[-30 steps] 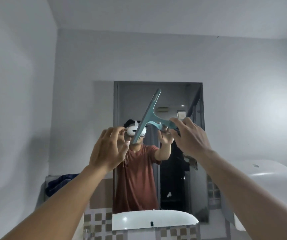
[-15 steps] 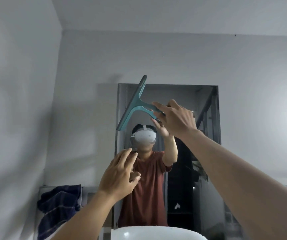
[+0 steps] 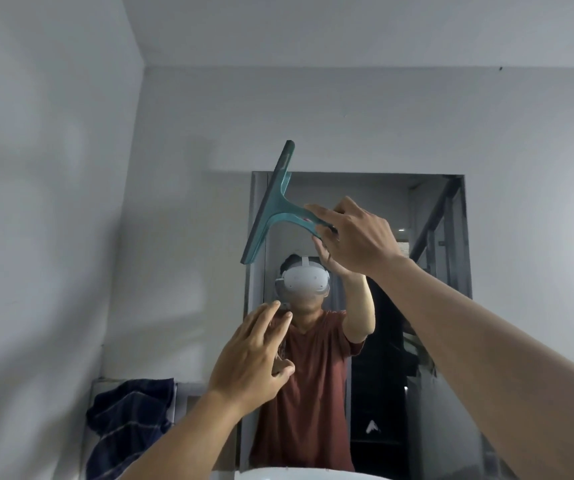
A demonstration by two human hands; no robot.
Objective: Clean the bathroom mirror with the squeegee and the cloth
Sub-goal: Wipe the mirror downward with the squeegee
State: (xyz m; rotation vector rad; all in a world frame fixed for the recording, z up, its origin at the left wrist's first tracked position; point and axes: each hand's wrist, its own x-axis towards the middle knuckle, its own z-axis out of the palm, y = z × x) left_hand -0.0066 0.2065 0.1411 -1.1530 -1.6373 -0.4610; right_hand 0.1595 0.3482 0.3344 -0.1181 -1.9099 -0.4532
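Teal squeegee (image 3: 271, 206) gripped by right hand (image 3: 354, 237) at mirror (image 3: 427, 237); left hand (image 3: 250, 358) spread.

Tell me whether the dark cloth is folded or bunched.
Bunched. The dark cloth hangs crumpled in loose, uneven folds over the ledge left of the mirror, untouched by either hand.

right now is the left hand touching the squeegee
Apart. The head view shows the left hand open and well below the squeegee, with wall and mirror between them; only the right hand holds its handle.
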